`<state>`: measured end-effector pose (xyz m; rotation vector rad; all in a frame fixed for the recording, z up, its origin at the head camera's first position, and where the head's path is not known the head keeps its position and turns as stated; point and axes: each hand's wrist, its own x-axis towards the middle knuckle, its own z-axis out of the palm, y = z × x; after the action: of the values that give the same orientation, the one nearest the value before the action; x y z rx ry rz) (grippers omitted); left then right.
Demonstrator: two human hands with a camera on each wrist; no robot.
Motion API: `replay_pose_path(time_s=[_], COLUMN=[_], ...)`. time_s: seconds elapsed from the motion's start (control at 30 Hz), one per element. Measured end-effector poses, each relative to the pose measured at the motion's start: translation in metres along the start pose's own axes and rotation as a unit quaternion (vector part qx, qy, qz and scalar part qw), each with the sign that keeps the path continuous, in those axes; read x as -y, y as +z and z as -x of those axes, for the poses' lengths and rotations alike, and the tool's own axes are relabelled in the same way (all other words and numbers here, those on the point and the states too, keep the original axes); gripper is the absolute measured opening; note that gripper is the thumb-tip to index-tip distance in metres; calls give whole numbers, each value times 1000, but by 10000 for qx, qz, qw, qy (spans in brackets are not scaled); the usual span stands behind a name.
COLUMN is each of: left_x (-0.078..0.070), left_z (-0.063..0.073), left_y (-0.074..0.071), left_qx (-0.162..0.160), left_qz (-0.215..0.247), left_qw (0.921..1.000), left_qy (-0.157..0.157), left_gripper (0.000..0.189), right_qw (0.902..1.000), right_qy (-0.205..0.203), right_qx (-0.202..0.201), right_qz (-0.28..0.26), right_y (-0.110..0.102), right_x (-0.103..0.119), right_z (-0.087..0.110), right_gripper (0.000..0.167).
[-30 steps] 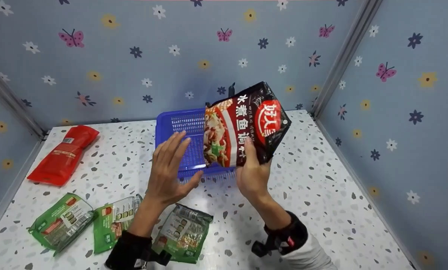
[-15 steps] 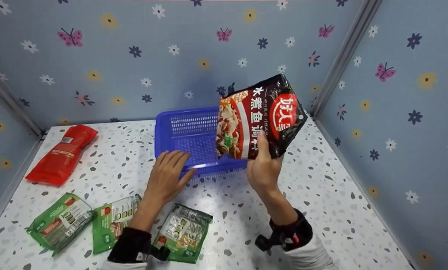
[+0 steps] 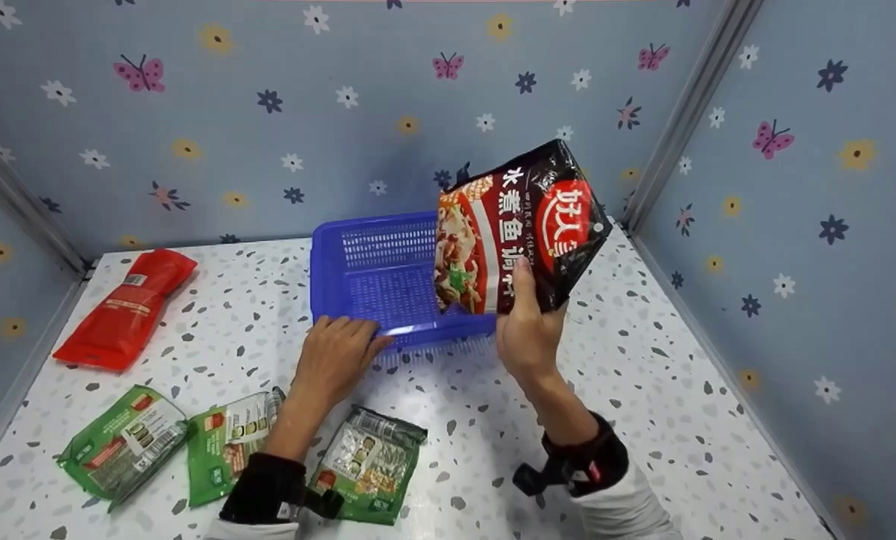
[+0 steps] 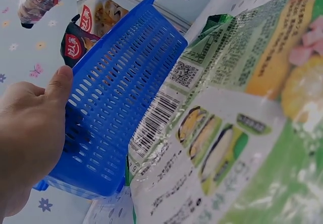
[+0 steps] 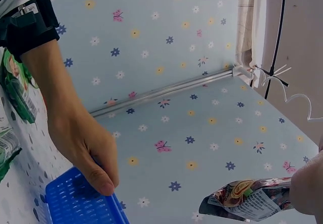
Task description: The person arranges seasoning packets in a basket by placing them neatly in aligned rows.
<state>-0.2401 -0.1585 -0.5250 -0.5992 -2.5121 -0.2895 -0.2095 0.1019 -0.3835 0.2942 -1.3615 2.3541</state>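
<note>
My right hand (image 3: 532, 330) grips a black and red seasoning packet (image 3: 485, 232) with a food picture on its front, thumb across the face. The packet is held tilted over the right part of a blue plastic basket (image 3: 407, 330), hiding that part in the head view. My left hand (image 3: 335, 352) holds the basket's near left rim; in the left wrist view its thumb lies along the rim. Beyond that rim in the left wrist view, packets with red logos (image 4: 74, 48) show. In the right wrist view the held packet (image 5: 252, 201) shows its printed back.
Green packets lie at the front left (image 3: 125, 446), beside it (image 3: 223, 450), and below the basket (image 3: 373, 465). A red packet (image 3: 129, 311) lies at the left. Flowered wall panels (image 3: 268, 150) stand behind and beside the speckled table (image 3: 643, 420).
My right hand has moved right and slightly up with the seasoning packet. My left hand has come down from above the basket onto its near rim, its fingers now curled over it.
</note>
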Motion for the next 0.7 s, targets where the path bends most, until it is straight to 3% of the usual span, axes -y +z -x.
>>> replay_pose_path(time_s=[0.17,0.4,0.57,0.7], left_x=[0,1,2,1], left_z=[-1,-2,-1,-1], left_y=[1,1,2,3], left_qx=[35,-42,-155,-186], left_qz=[44,9,0,18], left_qw=[10000,10000,9998,9998], left_qy=[2,84,98,84], left_gripper=[32,33,33,33], right_qw=[9971,9820,9660,9486], right_qy=[162,389,523,472], right_qx=[236,557,672,774], right_qz=[706,1761,2441,3031], right_y=[-1,7,19,27], right_x=[-2,-9,-23,-39], right_z=[-10,-36,-55,-67], right_gripper=[56,49,49,31])
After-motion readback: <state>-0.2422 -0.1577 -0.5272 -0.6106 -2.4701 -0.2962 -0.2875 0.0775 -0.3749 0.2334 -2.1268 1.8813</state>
